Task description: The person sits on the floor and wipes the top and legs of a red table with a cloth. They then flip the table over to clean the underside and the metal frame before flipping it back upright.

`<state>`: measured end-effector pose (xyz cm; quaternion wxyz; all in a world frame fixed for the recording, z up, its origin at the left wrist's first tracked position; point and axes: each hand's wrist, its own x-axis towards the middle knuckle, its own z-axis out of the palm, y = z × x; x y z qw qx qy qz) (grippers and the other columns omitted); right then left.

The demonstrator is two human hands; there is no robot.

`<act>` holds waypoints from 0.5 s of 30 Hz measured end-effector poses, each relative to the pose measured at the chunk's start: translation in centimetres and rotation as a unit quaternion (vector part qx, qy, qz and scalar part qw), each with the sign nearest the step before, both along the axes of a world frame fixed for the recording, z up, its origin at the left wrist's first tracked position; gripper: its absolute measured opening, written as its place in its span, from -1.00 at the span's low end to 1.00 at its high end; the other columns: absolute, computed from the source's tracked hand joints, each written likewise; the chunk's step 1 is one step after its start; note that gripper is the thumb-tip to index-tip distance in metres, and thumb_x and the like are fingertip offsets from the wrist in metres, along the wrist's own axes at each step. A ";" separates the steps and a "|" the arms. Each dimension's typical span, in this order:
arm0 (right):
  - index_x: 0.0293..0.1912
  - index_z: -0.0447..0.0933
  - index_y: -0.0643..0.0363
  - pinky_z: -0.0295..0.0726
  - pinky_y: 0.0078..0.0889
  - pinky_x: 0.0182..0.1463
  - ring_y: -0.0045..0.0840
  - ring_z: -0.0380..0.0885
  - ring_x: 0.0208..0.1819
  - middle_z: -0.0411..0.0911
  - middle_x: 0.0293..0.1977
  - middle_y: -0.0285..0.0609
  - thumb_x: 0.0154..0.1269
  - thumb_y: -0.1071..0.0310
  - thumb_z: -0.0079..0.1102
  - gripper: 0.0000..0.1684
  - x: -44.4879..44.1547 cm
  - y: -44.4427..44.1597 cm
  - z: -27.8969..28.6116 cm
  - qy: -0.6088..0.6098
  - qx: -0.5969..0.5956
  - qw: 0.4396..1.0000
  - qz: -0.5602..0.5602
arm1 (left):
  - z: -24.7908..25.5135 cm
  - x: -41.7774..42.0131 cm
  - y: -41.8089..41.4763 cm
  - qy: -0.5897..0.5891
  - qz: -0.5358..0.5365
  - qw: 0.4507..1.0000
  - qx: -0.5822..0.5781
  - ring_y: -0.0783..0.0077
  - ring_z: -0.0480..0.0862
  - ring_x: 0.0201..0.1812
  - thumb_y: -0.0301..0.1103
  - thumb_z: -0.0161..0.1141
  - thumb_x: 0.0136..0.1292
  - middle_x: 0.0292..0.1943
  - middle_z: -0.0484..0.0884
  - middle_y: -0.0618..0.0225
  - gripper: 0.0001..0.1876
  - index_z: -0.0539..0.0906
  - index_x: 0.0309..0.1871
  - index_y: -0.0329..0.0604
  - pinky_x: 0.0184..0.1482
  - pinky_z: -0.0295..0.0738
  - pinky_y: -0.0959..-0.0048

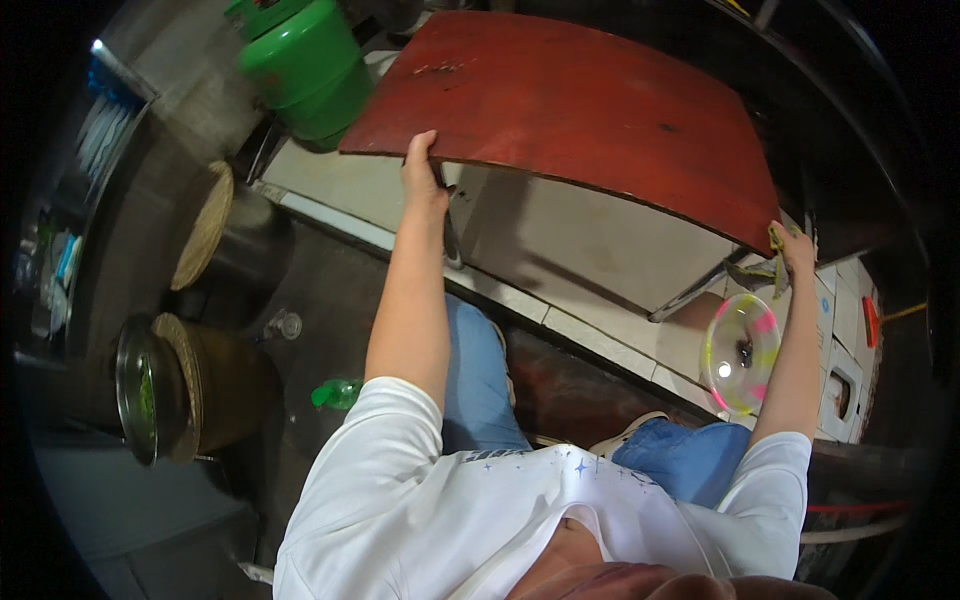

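Note:
A small table with a worn red top (570,105) and metal legs stands before me on a pale raised surface. My left hand (424,172) grips its near edge towards the left, the thumb lying on top and the fingers hidden beneath. At the near right corner, my right hand (795,244) holds the edge together with a yellow and grey cloth (757,276), which hangs below it. Under the left hand a metal leg (451,236) reaches down; another metal leg (686,292) slants near the right corner.
Beside my right forearm is a clear plastic basin (724,352) with pink and yellow patches. A green gas cylinder (307,71) stands at the table's far left. On the dark floor to my left are a pot with a glass lid (139,390), a woven-topped stool (204,225) and a green bottle (337,394).

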<state>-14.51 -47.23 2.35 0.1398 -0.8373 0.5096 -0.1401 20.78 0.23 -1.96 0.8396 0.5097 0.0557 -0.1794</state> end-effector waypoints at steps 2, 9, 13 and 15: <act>-0.15 0.47 0.60 0.46 -0.18 -0.03 0.01 0.51 -0.05 0.49 -0.17 0.38 -0.09 -0.35 0.22 0.01 0.2 0.7 0.2 -0.019 0.021 1.000 0.010 | 0.8 -0.8 0.0 0.007 0.012 1.000 0.009 0.20 0.30 0.15 0.15 0.21 -0.19 0.14 0.40 0.36 -0.39 0.47 0.00 0.16 0.11 -0.02 -0.12; -0.24 0.51 0.59 0.47 -0.16 -0.04 0.02 0.53 -0.10 0.51 -0.23 0.38 -0.10 -0.40 0.16 0.01 0.1 0.3 0.1 0.036 -0.029 0.999 0.007 | 1.6 -1.3 -0.3 -0.001 -0.002 1.000 0.031 0.11 0.16 0.30 0.34 0.20 -0.13 0.28 0.26 0.33 -0.24 0.39 0.12 0.15 0.16 -0.15 -0.24; -0.28 0.52 0.59 0.49 -0.16 -0.10 -0.01 0.57 -0.16 0.54 -0.30 0.36 -0.08 -0.36 0.18 -0.03 0.1 0.3 -0.2 0.032 -0.038 0.999 0.002 | 1.6 -1.3 -0.1 -0.009 -0.015 1.000 0.018 0.17 0.29 0.20 0.17 0.22 -0.09 0.16 0.42 0.44 -0.43 0.47 0.02 0.22 0.09 -0.06 -0.21; -0.28 0.52 0.59 0.49 -0.17 -0.11 -0.01 0.57 -0.17 0.53 -0.31 0.36 -0.07 -0.34 0.19 -0.05 0.1 0.2 -0.2 0.035 -0.037 0.999 0.003 | 1.5 -1.2 -0.4 0.000 0.001 1.000 0.007 0.18 0.28 0.19 0.14 0.20 -0.08 0.15 0.41 0.45 -0.43 0.47 0.03 0.19 0.08 -0.06 -0.16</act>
